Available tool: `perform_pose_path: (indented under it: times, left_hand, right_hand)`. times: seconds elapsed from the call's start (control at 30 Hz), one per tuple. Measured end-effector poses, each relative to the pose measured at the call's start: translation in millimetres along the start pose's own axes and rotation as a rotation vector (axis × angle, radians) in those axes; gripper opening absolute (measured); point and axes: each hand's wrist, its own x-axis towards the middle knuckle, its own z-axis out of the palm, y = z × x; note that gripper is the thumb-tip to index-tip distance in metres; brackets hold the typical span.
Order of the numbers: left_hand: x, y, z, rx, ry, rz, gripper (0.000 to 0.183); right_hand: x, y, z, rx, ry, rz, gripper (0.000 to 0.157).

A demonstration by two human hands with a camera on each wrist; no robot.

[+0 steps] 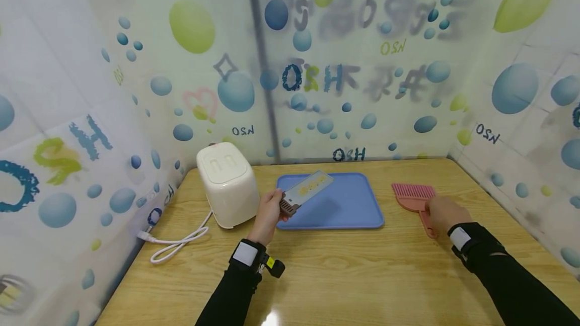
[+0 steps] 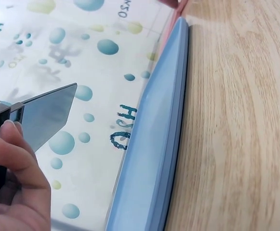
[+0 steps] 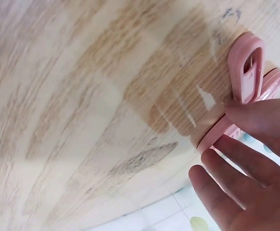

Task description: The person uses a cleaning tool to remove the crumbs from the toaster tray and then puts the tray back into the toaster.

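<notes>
My left hand (image 1: 268, 210) grips the slotted brown handle (image 1: 288, 206) of a flat-bladed tool (image 1: 312, 188). Its grey blade, with gold markings, points up and to the right, overlapping the blue tray (image 1: 353, 208) in the head view. In the left wrist view the blade (image 2: 50, 115) stands above the tray's level. Over on the right, my right hand (image 1: 446, 214) pinches the handle of a pink scoop-shaped tool (image 1: 411, 193) with a ridged, comb-like far edge. The looped handle end (image 3: 246, 57) shows beside my thumb in the right wrist view, and the other fingers (image 3: 217, 192) spread loosely below.
A white toaster-like appliance (image 1: 232, 185) stands left of the tray. Its white cord and plug (image 1: 181, 241) lie looped on the wooden table (image 1: 344, 275). Patterned sheets (image 1: 326, 130) rise behind the table and at both sides.
</notes>
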Motion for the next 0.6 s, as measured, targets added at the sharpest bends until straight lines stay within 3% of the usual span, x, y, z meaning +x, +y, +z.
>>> perform_pose_path:
  times: [0.27,0.6]
  left_hand:
    - [-0.8,0.3,0.6,-0.005,0.007,-0.001,0.042]
    - [-1.2,-0.6,-0.6,0.003,-0.010,0.005,0.044]
  right_hand:
    - [6,6,17.9,-0.063,0.087,-0.038,0.023]
    - [7,2,21.3,-0.172,0.067,-0.154,0.030]
